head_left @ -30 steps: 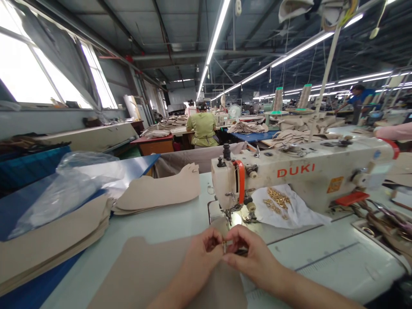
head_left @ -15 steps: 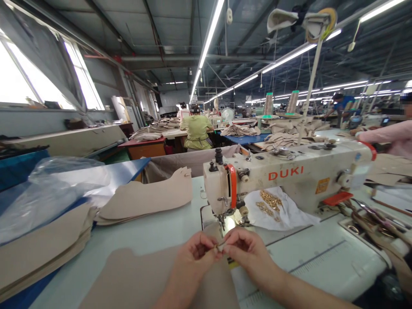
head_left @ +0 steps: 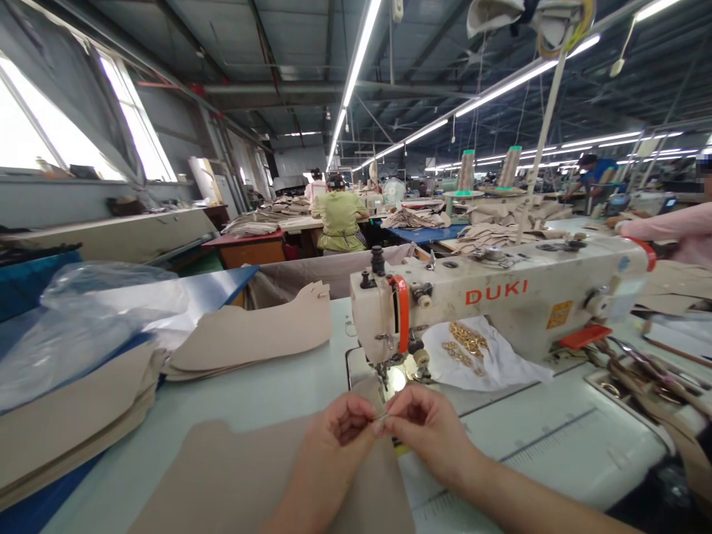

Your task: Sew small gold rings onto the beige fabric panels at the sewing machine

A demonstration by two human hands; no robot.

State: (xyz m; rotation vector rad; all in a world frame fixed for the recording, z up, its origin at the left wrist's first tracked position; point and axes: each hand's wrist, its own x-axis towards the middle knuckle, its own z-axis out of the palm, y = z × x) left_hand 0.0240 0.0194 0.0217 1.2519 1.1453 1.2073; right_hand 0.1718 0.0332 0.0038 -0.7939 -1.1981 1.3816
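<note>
Just in front of the sewing machine (head_left: 439, 297), my left hand (head_left: 342, 434) and my right hand (head_left: 426, 426) meet fingertip to fingertip. Both are closed in a pinch on one small, narrow strip (head_left: 383, 417), mostly hidden by the fingers. A beige fabric panel (head_left: 233, 467) lies flat on the table beneath my left hand and forearm, its upper end reaching toward the needle area. Gold-coloured metal fittings (head_left: 467, 340) lie in a heap on a white cloth (head_left: 500, 367) under the machine's arm.
Stacked beige panels (head_left: 256, 334) lie left of the machine, with another stack (head_left: 78, 423) nearer at the far left beside clear plastic (head_left: 94, 319). A tray (head_left: 628, 404) with tools and straps sits at right. Thread cones (head_left: 466, 174) stand behind; a seated person (head_left: 340, 219) works ahead.
My hands stay pinched together and have risen slightly toward the machine. A gold-coloured bit that showed between the fingers is now covered. The camera view has shifted a little.
</note>
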